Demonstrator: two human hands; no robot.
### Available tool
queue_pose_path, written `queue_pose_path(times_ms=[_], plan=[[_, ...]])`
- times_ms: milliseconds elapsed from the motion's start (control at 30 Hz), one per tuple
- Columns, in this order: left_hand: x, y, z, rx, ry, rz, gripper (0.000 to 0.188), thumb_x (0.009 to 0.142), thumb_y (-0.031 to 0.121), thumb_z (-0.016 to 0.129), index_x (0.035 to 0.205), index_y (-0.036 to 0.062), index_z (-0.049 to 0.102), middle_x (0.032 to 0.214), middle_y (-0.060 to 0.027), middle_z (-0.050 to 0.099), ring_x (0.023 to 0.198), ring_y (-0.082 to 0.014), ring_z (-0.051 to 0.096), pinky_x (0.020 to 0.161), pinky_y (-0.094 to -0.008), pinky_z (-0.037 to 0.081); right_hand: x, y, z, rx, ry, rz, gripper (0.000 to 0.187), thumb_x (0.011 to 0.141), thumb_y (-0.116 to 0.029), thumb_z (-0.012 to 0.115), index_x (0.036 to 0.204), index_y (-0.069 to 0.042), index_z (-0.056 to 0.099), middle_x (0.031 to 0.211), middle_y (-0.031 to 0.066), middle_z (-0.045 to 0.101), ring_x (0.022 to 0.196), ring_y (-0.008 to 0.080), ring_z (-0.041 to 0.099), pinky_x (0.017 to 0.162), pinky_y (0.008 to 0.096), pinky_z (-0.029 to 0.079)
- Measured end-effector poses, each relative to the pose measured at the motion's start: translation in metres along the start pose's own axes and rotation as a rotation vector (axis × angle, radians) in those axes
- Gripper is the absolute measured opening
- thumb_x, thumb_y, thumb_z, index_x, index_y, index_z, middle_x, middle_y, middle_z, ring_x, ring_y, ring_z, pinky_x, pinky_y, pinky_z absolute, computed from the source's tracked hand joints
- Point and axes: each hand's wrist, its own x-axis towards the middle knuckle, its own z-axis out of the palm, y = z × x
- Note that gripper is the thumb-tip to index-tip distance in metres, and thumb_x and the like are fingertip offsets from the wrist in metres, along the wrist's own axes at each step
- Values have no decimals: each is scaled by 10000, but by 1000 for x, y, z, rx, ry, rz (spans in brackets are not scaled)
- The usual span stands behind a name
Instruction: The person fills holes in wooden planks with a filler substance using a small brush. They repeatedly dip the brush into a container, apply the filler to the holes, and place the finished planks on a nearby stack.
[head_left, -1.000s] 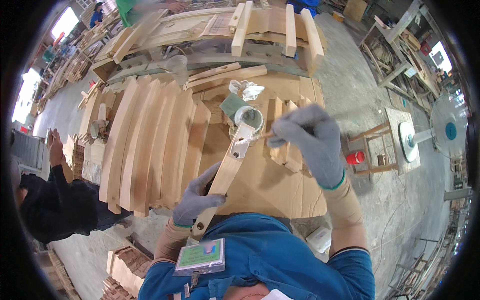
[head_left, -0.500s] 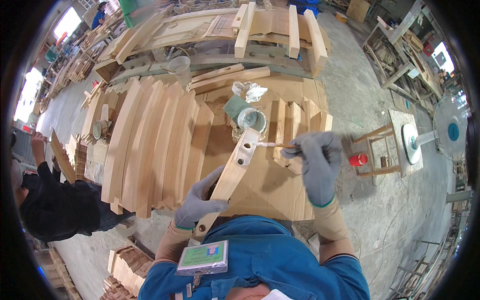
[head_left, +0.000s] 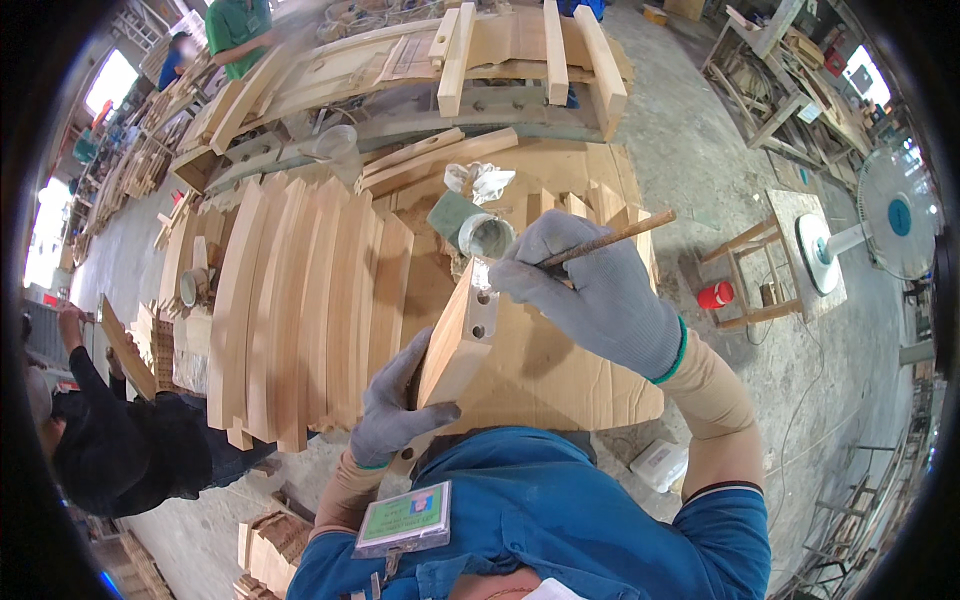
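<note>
My left hand [head_left: 393, 405], in a grey glove, grips a pale wooden piece [head_left: 452, 350] from its left side, thumb across the near part. Two round holes show in the piece's far end, and a white glue-like smear lies beside the upper one. My right hand [head_left: 595, 290], gloved too, is closed around a thin wooden stick [head_left: 630, 234] that slants up to the right. Its fingertips are at the smeared end; they hide the stick's working tip. Just beyond stands an open tub [head_left: 487, 236] with whitish residue, against a green block [head_left: 452, 217].
Curved wooden parts [head_left: 290, 310] stand in a row at left on a cardboard-covered surface [head_left: 560, 385]. More wood pieces [head_left: 600, 200] lie beyond my right hand. A bench [head_left: 400, 125] spans the back. A fan [head_left: 825, 250] stands right; a person [head_left: 130, 420] works left.
My right hand has moved left and closer, bringing the stick from beside the piece onto its end. The piece is tilted more upright. A green-clothed person shows more at the back.
</note>
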Motion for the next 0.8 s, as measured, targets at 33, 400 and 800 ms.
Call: queue_pose_path(times_ms=[33, 400, 800], plan=[[0, 1, 0, -19, -3, -13, 919, 576, 23, 775, 1391, -55, 357, 1267, -133, 519, 1178, -183, 486, 1016, -299, 350, 1, 0, 1, 20, 3, -4, 193, 854, -106, 676, 786, -35, 509, 678, 41, 565, 611, 92, 575, 533, 250, 442], [3, 14, -4, -103, -54, -74, 910, 573, 4, 762, 1387, -59, 360, 1287, -121, 506, 1208, -178, 458, 1035, -294, 321, 13, -7, -10, -13, -58, 90, 162, 814, -134, 713, 794, -28, 593, 753, 54, 658, 666, 108, 625, 594, 243, 491], [6, 6, -5, -125, -19, -138, 956, 557, 80, 797, 1395, -48, 356, 1180, -81, 556, 998, -148, 544, 875, -282, 436, -2, -6, -12, 211, -44, 143, 100, 797, 21, 677, 832, -8, 588, 910, 130, 677, 805, 156, 669, 720, 272, 556]])
